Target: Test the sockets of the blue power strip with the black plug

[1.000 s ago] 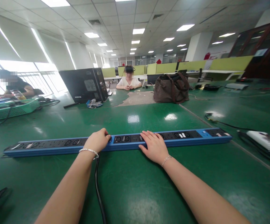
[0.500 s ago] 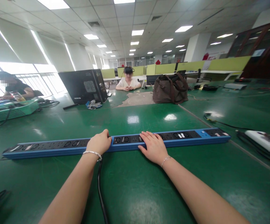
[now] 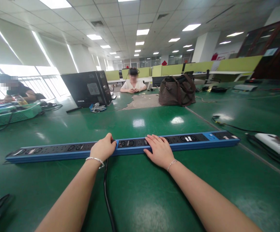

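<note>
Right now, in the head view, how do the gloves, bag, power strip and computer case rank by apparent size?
1. Power strip, the longest by far
2. Computer case
3. Bag, narrower than the case
4. Gloves

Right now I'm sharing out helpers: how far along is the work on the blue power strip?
Looks done: the blue power strip lies flat on the green table. In hand: the left hand curls over its middle, above the black cable; the right hand rests on top. Remaining: hard to say; the left fingertips are hidden, and visible sockets hold no plugs.
</note>
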Available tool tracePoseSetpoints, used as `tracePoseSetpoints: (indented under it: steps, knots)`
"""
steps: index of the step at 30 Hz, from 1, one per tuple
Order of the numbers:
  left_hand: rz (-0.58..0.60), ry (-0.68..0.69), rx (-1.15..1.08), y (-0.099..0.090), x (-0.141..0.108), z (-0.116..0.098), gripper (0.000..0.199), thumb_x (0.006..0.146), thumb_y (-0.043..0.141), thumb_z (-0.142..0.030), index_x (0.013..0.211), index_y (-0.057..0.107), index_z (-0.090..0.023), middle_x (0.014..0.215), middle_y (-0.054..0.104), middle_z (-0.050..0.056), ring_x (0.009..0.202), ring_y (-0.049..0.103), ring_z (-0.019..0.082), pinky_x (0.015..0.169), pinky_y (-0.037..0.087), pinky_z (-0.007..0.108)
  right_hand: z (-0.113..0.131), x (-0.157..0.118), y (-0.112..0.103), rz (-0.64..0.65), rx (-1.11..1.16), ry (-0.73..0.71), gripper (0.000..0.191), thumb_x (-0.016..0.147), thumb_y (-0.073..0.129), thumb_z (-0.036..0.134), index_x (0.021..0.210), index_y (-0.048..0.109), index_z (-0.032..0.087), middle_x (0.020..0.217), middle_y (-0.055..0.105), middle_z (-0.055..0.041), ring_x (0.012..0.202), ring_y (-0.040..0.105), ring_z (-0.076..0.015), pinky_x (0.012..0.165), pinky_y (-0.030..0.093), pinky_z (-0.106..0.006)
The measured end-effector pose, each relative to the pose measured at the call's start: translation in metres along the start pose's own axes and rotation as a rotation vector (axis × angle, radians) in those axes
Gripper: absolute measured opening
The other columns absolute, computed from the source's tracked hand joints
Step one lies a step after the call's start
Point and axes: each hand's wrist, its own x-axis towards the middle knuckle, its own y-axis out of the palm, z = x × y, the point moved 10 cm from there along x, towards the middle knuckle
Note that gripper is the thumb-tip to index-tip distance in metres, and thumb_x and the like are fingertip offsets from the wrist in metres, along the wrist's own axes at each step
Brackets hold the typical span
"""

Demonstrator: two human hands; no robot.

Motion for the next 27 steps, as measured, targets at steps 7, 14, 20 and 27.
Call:
tracePoseSetpoints:
  steps: [7, 14, 20, 27]
  knots:
    - [0.015, 0.035, 0.015, -0.0005, 0.0044, -0.0036, 0.028, 0.080, 0.034, -0.042, 0.093, 0.049, -0.023, 0.084, 0.067, 0.010, 0.079, 0.063, 0.026, 0.065, 0.045, 0.034, 0.0005, -0.0004, -0.0006, 0.004, -0.006, 0.003, 0.049, 0.083, 0.043, 0.043, 0.127, 0.048, 0.021, 0.133, 0.047, -0.0066, 0.123, 0.037, -0.0216, 0.101, 0.022, -0.040]
    - [-0.007, 0.016, 0.039, -0.0027, 0.0003, -0.0051, 0.028, 0.081, 0.032, -0.041, 0.093, 0.050, -0.022, 0.084, 0.067, 0.010, 0.080, 0.064, 0.027, 0.064, 0.045, 0.034, 0.0007, -0.0004, 0.0000, 0.014, -0.008, 0.004, 0.050, 0.083, 0.043, 0.043, 0.127, 0.047, 0.020, 0.133, 0.047, -0.0071, 0.124, 0.036, -0.0219, 0.101, 0.022, -0.041]
    - [-0.026, 0.011, -0.003, -0.0001, -0.0011, -0.0024, 0.028, 0.081, 0.032, -0.042, 0.094, 0.048, -0.023, 0.086, 0.067, 0.009, 0.080, 0.064, 0.027, 0.065, 0.045, 0.035, 0.0006, -0.0001, -0.0007, 0.007, 0.002, -0.001, 0.050, 0.083, 0.044, 0.043, 0.127, 0.047, 0.019, 0.133, 0.047, -0.0060, 0.123, 0.036, -0.0211, 0.101, 0.022, -0.040]
    - [-0.029, 0.004, -0.012, -0.0009, -0.0012, -0.0021, 0.027, 0.081, 0.032, -0.042, 0.092, 0.049, -0.024, 0.086, 0.067, 0.008, 0.080, 0.063, 0.026, 0.064, 0.045, 0.035, 0.0009, -0.0008, -0.0014, 0.017, -0.011, -0.006, 0.049, 0.084, 0.042, 0.044, 0.128, 0.047, 0.021, 0.134, 0.046, -0.0067, 0.124, 0.036, -0.0213, 0.101, 0.022, -0.040]
